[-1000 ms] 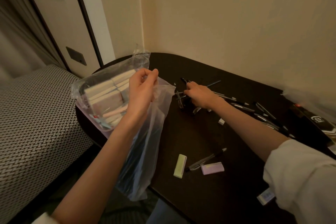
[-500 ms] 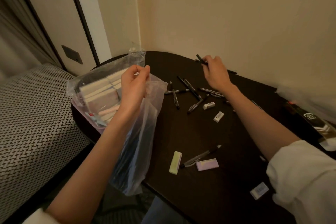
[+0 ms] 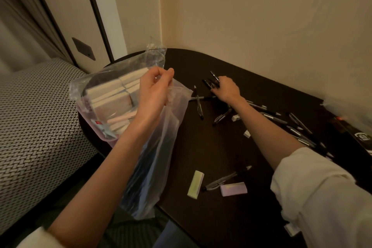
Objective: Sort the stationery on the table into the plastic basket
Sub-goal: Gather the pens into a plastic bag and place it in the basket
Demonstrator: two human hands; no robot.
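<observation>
My left hand (image 3: 154, 90) pinches the rim of a clear plastic bag (image 3: 159, 159) that hangs off the table's near left edge with dark pens inside. Behind it a pink plastic basket (image 3: 106, 139), under loose plastic, holds stacked pale erasers. My right hand (image 3: 226, 88) reaches to the table's far side and grips several black pens (image 3: 211, 81). More black pens (image 3: 199, 104) lie scattered around it on the dark table (image 3: 211, 147). A green eraser (image 3: 195, 184), a pen (image 3: 225, 179) and a purple eraser (image 3: 233, 189) lie near the front edge.
Small white erasers (image 3: 235, 118) and more pens (image 3: 298, 125) lie along my right forearm. A dark box (image 3: 360, 137) sits at the far right. Walls close the table's far side; a patterned seat (image 3: 36, 127) stands to the left.
My right hand came back from the far edge toward the middle, holding pens, and now rests low at the pen pile. My left hand keeps its pinch on the bag.
</observation>
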